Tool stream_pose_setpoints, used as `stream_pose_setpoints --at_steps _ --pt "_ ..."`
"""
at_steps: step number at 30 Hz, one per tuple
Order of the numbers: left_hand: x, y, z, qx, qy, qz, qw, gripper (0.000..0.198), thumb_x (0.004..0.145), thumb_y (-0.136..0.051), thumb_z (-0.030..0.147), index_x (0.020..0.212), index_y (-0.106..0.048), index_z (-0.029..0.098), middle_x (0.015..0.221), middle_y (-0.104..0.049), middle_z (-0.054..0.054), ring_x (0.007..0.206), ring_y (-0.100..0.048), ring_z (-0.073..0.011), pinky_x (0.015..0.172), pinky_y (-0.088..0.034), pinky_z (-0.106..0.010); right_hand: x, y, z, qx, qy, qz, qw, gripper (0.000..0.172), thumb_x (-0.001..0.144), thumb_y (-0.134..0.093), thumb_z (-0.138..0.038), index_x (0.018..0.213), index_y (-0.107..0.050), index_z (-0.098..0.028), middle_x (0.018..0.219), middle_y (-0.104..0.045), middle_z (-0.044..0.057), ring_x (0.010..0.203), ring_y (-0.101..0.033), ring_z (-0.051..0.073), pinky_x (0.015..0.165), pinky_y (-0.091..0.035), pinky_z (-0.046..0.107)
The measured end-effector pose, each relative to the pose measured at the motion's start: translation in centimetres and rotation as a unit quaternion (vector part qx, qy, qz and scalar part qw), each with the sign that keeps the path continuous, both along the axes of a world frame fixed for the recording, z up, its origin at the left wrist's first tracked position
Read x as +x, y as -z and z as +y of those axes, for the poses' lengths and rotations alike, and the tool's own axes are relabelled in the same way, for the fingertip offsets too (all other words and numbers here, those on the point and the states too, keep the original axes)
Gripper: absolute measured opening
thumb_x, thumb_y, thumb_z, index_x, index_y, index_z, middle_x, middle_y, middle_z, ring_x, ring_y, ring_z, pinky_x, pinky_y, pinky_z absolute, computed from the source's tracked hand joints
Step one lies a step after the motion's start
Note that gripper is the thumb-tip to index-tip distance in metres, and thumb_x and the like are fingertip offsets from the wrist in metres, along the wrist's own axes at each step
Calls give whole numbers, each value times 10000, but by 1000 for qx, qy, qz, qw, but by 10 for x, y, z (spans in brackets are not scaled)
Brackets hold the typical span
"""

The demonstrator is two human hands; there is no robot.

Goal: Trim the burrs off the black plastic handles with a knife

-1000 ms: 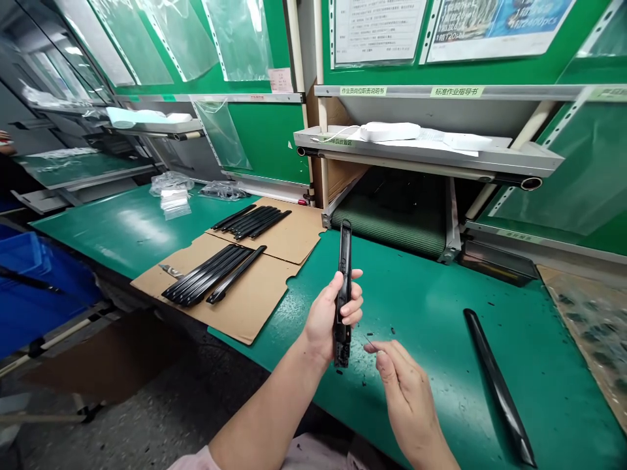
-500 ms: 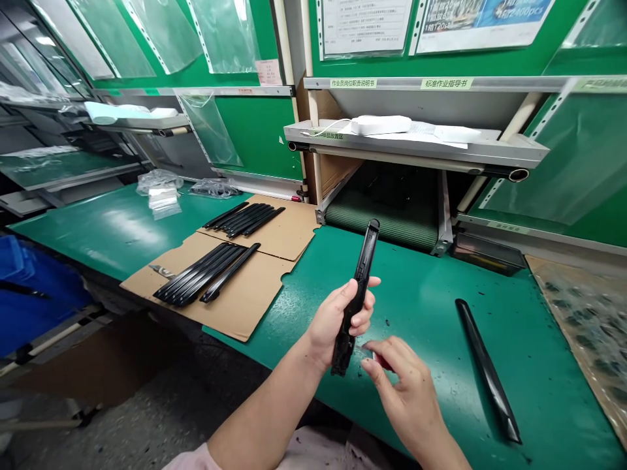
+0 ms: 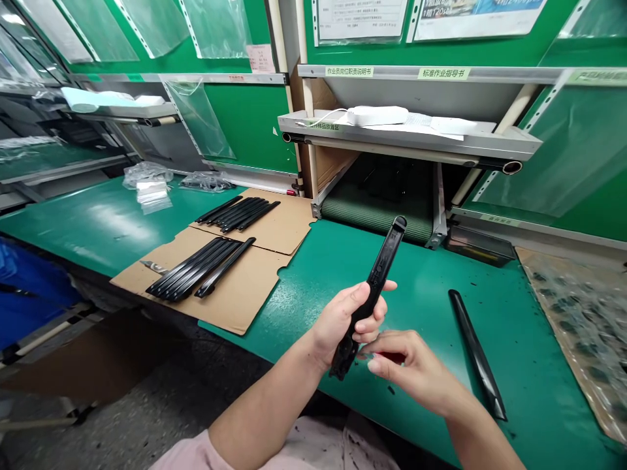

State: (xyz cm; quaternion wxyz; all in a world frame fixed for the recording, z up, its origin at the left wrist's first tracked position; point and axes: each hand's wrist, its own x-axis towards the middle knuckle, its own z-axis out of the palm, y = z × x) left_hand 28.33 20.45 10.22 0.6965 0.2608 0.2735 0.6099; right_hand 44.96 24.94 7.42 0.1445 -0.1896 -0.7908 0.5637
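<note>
My left hand point(image 3: 349, 321) is wrapped round a long black plastic strip point(image 3: 385, 261), held tilted above the green table with its hollow side facing me. The strip's rounded end points up and away; its rough lower end hangs below my palm. Close beside that lower end, my right hand point(image 3: 409, 365) pinches a small red-handled tool point(image 3: 396, 357). Most of this tool is hidden by my fingers, so its exact kind does not show. Another black plastic strip point(image 3: 476, 352) lies on the table to the right, glossy side up.
Two groups of black strips point(image 3: 196, 267) lie on cardboard sheets point(image 3: 245, 303) at the left. A conveyor belt point(image 3: 377, 212) runs under a shelf point(image 3: 411, 140) at the back. Bagged parts point(image 3: 573, 326) rest on the right. Dark scraps dot the green table point(image 3: 421, 287).
The strip in my left hand has tilted further, its upper end swinging right. My right hand has moved in to the strip's lower end, fingers closer together. The whole view has shifted slightly.
</note>
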Motion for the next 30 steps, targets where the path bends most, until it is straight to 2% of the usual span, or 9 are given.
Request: stream_pose_setpoints --at_steps 3,5,8,10,13,17,19,24,30 --pt "2 -8 1 15 -6 -16 1000 377 955 -509 402 1198 -629 139 777 -487 -10 452 -275 -5 387 -252 -136 -4 5 4 -232 -101 17 967 540 947 -453 -618 917 -740 -161 594 -533 -5 514 -355 118 520 -253 264" --pt "-1 -11 3 16 -22 -36 999 374 953 -514 395 1189 -630 130 774 -488 -9 449 -268 -3 379 -253 -126 -6 13 1 -261 -87 37 961 525 959 -440 -594 886 -704 -145 622 -515 -4 539 -365 118 532 -264 262" --pt "-8 -9 6 5 -56 -84 995 362 974 -471 377 1156 -629 107 750 -476 -3 447 -270 -7 369 -264 -115 -5 29 -10 -168 54 67 982 418 950 -498 -557 784 -569 -180 674 -479 -14 621 -408 134 578 -318 261" --pt "-11 -5 8 0 -83 -119 989 357 995 -424 361 1140 -620 99 734 -464 3 447 -278 -10 366 -268 -108 -2 38 -19 -92 158 63 981 389 960 -499 -533 751 -481 -206 645 -434 -38 587 -385 126 548 -308 252" --pt "-12 0 10 -11 -103 -154 983 364 1014 -372 343 1143 -598 89 738 -462 2 461 -317 -12 371 -289 -98 -2 39 -33 38 234 36 971 332 991 -475 -465 775 -495 -213 597 -404 -55 529 -372 119 510 -273 256" --pt "-10 4 11 -24 -97 -149 984 387 1019 -339 357 1127 -590 82 759 -470 -6 483 -365 -22 384 -330 -108 -9 25 -44 225 242 68 941 243 1009 -472 -374 857 -563 -207 693 -522 -14 615 -476 141 573 -327 265" --pt "-8 5 11 -21 -115 -115 986 365 1010 -364 368 1099 -594 100 752 -457 5 475 -350 -28 381 -334 -125 -11 20 -45 260 231 65 935 221 1011 -473 -378 915 -568 -204 767 -569 15 683 -516 165 612 -353 280" --pt "-5 3 5 2 -223 17 975 294 956 -503 403 1106 -589 165 775 -464 18 498 -359 -43 421 -359 -161 -7 19 -39 304 221 8 927 263 1046 -357 -330 1048 -591 -211 907 -629 43 820 -571 202 684 -387 313" --pt "1 -2 -4 63 -308 99 944 280 932 -545 431 1103 -586 213 760 -475 22 513 -378 -61 461 -366 -193 -4 23 -43 418 268 -22 868 270 1028 -431 -310 1172 -608 -165 808 -633 61 725 -573 215 625 -378 323"
